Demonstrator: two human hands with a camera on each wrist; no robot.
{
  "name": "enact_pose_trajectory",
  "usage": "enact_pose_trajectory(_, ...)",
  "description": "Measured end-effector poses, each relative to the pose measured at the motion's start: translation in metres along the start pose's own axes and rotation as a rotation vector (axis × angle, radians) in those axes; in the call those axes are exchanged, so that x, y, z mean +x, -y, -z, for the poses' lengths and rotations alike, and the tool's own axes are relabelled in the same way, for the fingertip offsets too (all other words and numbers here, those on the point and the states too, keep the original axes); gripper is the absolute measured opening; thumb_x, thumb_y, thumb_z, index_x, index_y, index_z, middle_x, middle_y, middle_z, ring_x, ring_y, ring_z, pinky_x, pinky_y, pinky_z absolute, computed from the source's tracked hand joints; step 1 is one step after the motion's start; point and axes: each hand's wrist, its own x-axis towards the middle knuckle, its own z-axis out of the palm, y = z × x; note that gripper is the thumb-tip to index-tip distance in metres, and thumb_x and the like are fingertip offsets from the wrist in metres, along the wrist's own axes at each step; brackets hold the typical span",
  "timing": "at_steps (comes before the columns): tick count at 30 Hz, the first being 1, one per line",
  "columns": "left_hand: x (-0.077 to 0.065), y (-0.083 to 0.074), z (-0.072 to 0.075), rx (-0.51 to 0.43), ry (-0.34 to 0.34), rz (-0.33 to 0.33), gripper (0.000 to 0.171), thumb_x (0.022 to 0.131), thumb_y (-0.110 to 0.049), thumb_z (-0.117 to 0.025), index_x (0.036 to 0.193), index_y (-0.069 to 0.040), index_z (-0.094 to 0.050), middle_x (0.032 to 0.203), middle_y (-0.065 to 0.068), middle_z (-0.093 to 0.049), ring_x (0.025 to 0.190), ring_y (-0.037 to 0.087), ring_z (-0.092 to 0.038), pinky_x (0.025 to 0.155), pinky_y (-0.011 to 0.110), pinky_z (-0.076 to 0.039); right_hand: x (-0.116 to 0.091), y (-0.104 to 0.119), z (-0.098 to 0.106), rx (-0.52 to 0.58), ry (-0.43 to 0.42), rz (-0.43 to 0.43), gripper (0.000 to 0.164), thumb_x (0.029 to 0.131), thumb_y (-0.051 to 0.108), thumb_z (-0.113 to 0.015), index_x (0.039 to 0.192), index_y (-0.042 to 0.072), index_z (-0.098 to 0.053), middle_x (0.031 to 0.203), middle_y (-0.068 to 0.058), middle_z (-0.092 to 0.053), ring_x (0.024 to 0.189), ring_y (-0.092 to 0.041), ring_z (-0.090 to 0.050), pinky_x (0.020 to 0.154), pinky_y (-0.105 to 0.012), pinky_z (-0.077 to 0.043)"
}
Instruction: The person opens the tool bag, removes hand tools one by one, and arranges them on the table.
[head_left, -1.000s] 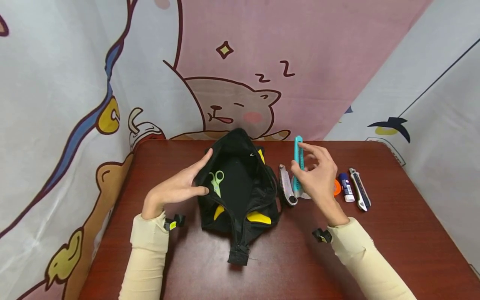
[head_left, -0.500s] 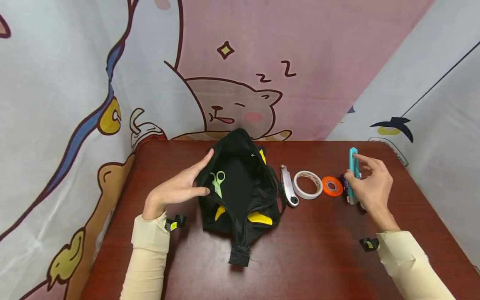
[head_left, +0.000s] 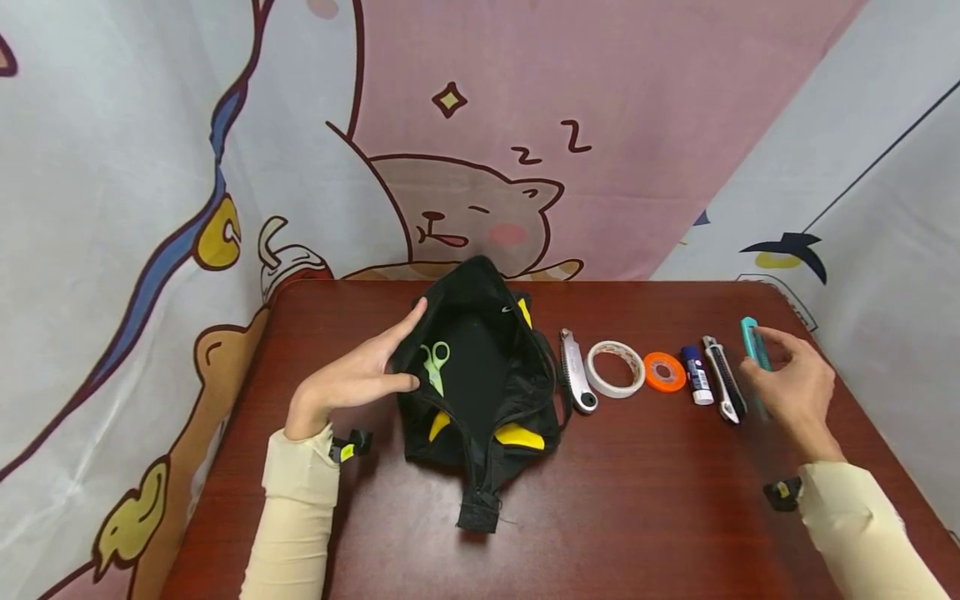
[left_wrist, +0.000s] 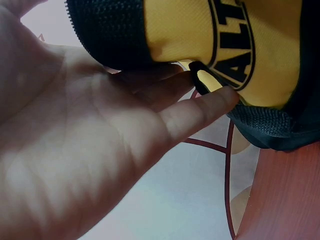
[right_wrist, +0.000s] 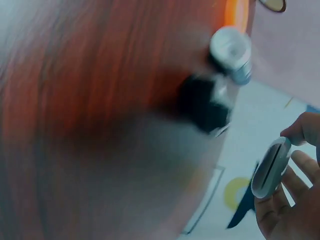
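Observation:
A black bag (head_left: 420, 437) with yellow panels stands on the table with its mouth spread wide. My left hand (head_left: 345, 375) grips its left rim, thumb at the opening and the other fingers outside, under the yellow lettered panel (left_wrist: 275, 45) in the left wrist view. Green-handled scissors (head_left: 437, 367) lie inside the bag. Over on the right, my right hand (head_left: 798, 383) pinches a teal utility knife (head_left: 752, 340) between thumb and fingers, with its lower end blurred. In the right wrist view the knife (right_wrist: 271, 167) appears end-on, held between thumb and fingers.
Between bag and right hand lie, in a row, a white-and-grey cutter (head_left: 574, 371), a white tape roll (head_left: 595, 382), an orange tape roll (head_left: 652, 382), a blue glue stick (head_left: 697, 375) and a white-and-black utility knife (head_left: 723, 379). A patterned cloth (head_left: 637, 150) hangs behind the table (head_left: 600, 517).
My right hand has carried the teal utility knife rightward, past the tape rolls and glue stick, to beyond the white-and-black knife, and lower. The left hand and bag stay in place.

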Motion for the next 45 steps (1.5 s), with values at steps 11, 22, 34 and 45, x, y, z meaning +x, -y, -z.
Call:
enact_pose_trajectory(11,0.001,-0.001,-0.001,-0.005,-0.005,0.004,0.107,0.099,-0.005,-0.069,0.179,-0.012,0.002,0.187,0.004,0.002,0.171,0.032,-0.006,0.134,0.062,-0.014,0.002,-0.034,-0.009,-0.043,0.131,-0.066,0.060,0.099,0.016,-0.076,0.154,-0.004,-0.059,0.132,-0.040,-0.067,0.103,-0.047,-0.064,0.076,-0.042,-0.036)
enact_pose_trajectory(22,0.000,-0.001,0.000,-0.005,-0.005,-0.001,0.106,0.100,-0.005,-0.069,0.179,-0.011,0.002,0.187,0.004,0.002,0.171,0.031,-0.005,0.134,0.062,-0.014,0.011,-0.044,-0.021,-0.042,0.222,-0.036,0.064,0.101,0.012,-0.075,0.157,-0.008,-0.052,0.143,-0.039,-0.063,0.118,-0.053,-0.064,0.092,-0.059,-0.038)
enact_pose_trajectory(34,0.001,0.000,0.000,-0.006,-0.005,-0.003,0.106,0.100,-0.006,-0.069,0.179,-0.010,0.002,0.187,0.006,0.002,0.171,0.032,-0.006,0.134,0.063,-0.014,0.014,-0.046,-0.023,-0.040,0.267,-0.037,0.065,0.101,0.009,-0.073,0.159,-0.010,-0.048,0.145,-0.039,-0.061,0.123,-0.054,-0.062,0.100,-0.066,-0.036)
enact_pose_trajectory(45,0.002,0.000,-0.001,-0.015,-0.005,-0.001,0.106,0.100,-0.005,-0.069,0.179,-0.010,0.002,0.187,0.006,0.002,0.171,0.033,-0.006,0.134,0.062,-0.014,0.011,-0.048,-0.022,-0.053,0.247,-0.003,0.058,0.107,0.015,-0.067,0.155,-0.012,-0.050,0.141,-0.042,-0.061,0.120,-0.055,-0.064,0.083,-0.046,-0.040)
